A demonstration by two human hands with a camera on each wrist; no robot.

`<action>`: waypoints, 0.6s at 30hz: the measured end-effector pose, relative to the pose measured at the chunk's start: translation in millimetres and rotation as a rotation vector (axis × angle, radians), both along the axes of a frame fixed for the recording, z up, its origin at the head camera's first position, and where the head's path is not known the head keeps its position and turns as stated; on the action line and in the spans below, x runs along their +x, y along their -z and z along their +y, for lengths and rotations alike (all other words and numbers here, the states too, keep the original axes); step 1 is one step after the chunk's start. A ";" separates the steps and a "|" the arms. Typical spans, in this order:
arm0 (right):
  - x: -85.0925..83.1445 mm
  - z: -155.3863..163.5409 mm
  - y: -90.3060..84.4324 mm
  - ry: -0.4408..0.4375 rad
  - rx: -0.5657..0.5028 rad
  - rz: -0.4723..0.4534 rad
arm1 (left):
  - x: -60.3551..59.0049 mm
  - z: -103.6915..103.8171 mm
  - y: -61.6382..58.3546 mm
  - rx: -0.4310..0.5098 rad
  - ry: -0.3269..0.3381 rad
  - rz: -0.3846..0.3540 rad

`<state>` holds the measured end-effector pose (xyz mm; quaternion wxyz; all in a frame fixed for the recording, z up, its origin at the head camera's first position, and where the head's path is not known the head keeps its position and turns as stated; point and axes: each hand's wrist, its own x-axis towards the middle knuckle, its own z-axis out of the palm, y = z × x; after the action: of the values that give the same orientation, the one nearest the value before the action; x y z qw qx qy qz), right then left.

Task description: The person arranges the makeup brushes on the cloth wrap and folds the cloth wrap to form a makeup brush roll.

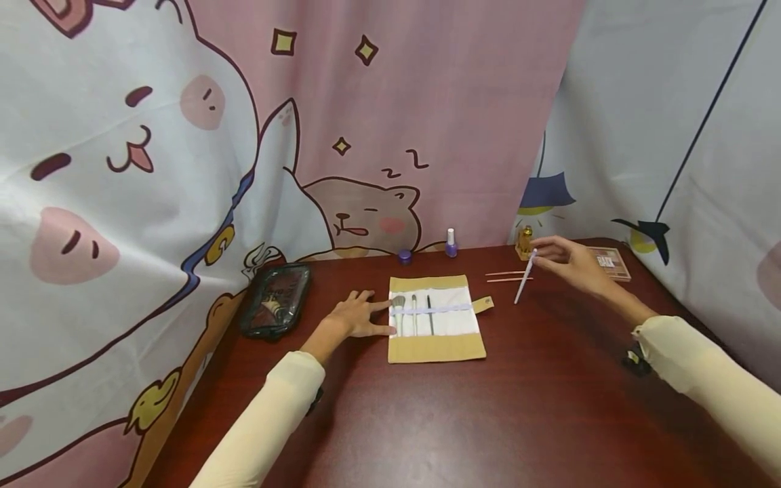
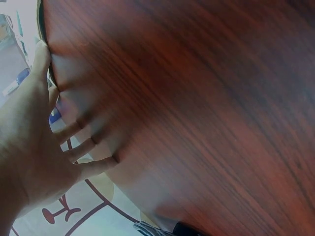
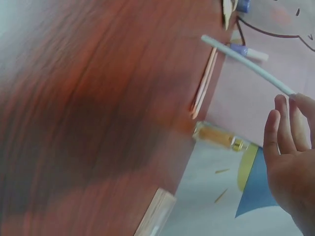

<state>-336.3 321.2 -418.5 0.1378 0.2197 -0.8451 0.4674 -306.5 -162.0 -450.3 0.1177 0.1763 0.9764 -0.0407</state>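
A tan-and-white cloth brush roll (image 1: 448, 349) lies unfolded on the table. Three slim brushes are tucked under its pale band, among them a fluffy-headed makeup brush (image 1: 398, 302) and a dark thin brush (image 1: 430, 318). My left hand (image 1: 354, 316) is spread flat, thumb and forefinger at the roll's left edge. Its other fingertips (image 2: 114, 160) rest on the wood. To the right of the roll, my right hand (image 1: 563, 259) pinches a thin pale stick (image 1: 525, 278) by its upper end. The stick slants down over the table, its lower tip toward the roll.
Two thin pinkish sticks (image 1: 509, 280) lie behind the pale stick. At the back stand a purple nail polish bottle (image 1: 451, 244), a small purple jar (image 1: 405, 256) and an amber bottle (image 1: 523, 244). A palette (image 1: 612, 263) lies back right, a clear black-trimmed pouch (image 1: 277, 298) at left.
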 end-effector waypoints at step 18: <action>-24.3 -72.0 -24.1 -0.054 0.010 -0.010 | -1.3 0.0 1.4 -0.008 0.005 0.005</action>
<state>-360.6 249.2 -394.4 0.1199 0.2409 -0.8419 0.4678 -307.9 -162.1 -451.7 0.1160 0.1783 0.9761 -0.0454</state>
